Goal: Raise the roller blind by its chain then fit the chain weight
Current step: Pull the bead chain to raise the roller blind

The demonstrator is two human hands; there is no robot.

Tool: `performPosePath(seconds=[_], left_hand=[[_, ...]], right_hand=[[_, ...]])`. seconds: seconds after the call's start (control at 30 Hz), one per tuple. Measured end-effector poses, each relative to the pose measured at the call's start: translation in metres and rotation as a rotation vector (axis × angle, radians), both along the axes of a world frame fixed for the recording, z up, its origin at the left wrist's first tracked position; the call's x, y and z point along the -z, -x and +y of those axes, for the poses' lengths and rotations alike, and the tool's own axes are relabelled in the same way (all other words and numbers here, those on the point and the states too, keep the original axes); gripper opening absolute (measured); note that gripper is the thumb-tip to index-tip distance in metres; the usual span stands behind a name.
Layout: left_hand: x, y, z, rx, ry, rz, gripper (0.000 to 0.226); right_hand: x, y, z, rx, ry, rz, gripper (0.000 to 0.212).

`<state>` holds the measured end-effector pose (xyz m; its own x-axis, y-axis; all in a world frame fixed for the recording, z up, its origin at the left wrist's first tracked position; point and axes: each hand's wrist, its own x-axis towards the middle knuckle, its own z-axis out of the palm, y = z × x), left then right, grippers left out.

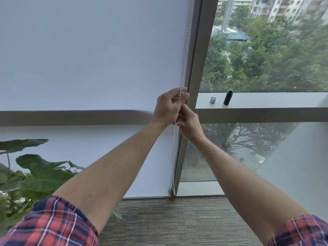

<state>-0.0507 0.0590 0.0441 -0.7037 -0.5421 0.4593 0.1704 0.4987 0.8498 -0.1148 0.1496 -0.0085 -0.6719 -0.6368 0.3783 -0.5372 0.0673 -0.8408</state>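
A white roller blind (88, 59) covers the left window pane down to just above the floor. Its white bead chain (184, 43) hangs along the blind's right edge beside the grey window post. My left hand (168, 106) is closed around the chain at mid height. My right hand (190, 125) grips the same chain just below and to the right of it. The loop's loose end (173, 189) dangles near the floor. On the window ledge to the right stand a black cylindrical chain weight (228, 98) and a small silver cap (213, 99), apart from both hands.
The grey window post (195, 68) rises right behind the chain. A horizontal grey rail and ledge (266, 103) run off to the right. A large-leaved green plant (35, 174) stands at the lower left. Grey carpet (168, 219) covers the floor below.
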Motion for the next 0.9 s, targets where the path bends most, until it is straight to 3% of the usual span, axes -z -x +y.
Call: performPosePath(seconds=[0.1, 0.33, 0.5, 0.57, 0.7, 0.8, 0.9], left_hand=[[0.007, 0.000, 0.002, -0.015, -0.041, 0.008, 0.022], [0.086, -0.030, 0.003, 0.023, -0.022, -0.253, 0.023], [0.088, -0.024, 0.003, 0.024, -0.041, -0.229, 0.024], [0.088, -0.025, 0.002, 0.043, -0.028, -0.236, 0.025], [0.090, -0.027, 0.000, 0.028, -0.069, -0.233, 0.025], [0.089, -0.027, -0.001, 0.046, -0.078, -0.232, 0.028], [0.087, -0.029, -0.002, 0.044, -0.090, -0.232, 0.024]], right_hand=[[0.009, -0.005, 0.001, 0.019, -0.027, 0.040, 0.021], [0.067, -0.011, 0.025, -0.104, -0.379, -0.022, 0.017], [0.045, 0.014, 0.026, -0.232, -0.494, -0.088, 0.007], [0.031, 0.028, 0.027, -0.169, -0.526, -0.058, 0.013], [-0.002, 0.049, 0.016, 0.129, -0.247, -0.070, 0.025], [-0.029, 0.053, -0.003, 0.019, -0.131, -0.152, 0.039], [-0.046, 0.049, -0.017, -0.104, -0.005, -0.213, 0.014]])
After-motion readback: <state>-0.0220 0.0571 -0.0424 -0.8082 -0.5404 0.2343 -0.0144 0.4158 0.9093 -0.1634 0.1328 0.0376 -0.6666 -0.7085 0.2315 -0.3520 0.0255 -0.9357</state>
